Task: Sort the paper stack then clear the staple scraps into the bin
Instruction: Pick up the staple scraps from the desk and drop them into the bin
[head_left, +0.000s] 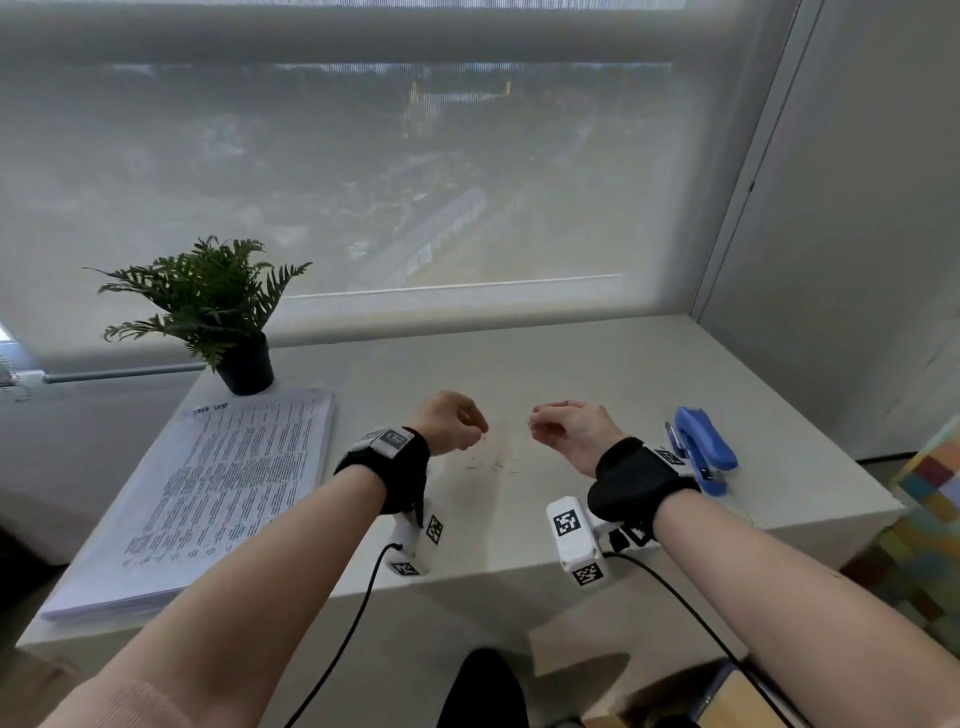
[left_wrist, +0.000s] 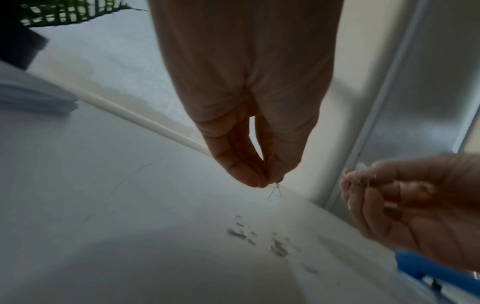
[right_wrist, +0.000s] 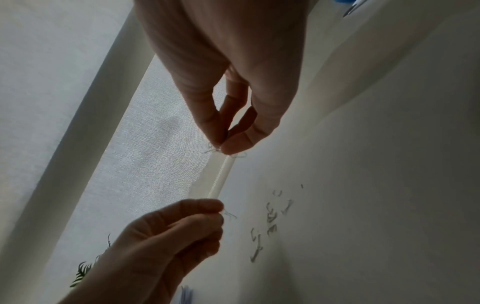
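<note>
1. Your left hand (head_left: 451, 422) is raised above the table (head_left: 597, 374), its thumb and forefinger pressed together on a bent staple (left_wrist: 275, 191) — the wire dangles just below the fingertips (left_wrist: 253, 179) in the left wrist view.
2. Your right hand (head_left: 569, 428) is raised opposite it, a small gap between the two hands, and it too pinches bent staples (right_wrist: 215, 151) between thumb and fingers; a few wire ends stick out on either side of the pinch.
3. Below and between your hands, the rest of the staple scraps (head_left: 493, 460) lie scattered loose on the tabletop in a small patch, apart from both hands.
4. The paper stack (head_left: 218, 493) lies flat on the left part of the table, printed side up, its edges roughly squared, well apart from the scraps.
5. Behind the stack's far end stands a potted fern (head_left: 218, 306) in a dark pot, just beside the top sheet's far edge.
6. On the right side of the table, near your right wrist, lies a blue stapler (head_left: 701, 447) — part of it is hidden behind the wrist strap.
7. Both wrists carry black straps with white tagged camera blocks and dark cables trailing towards you.
</note>
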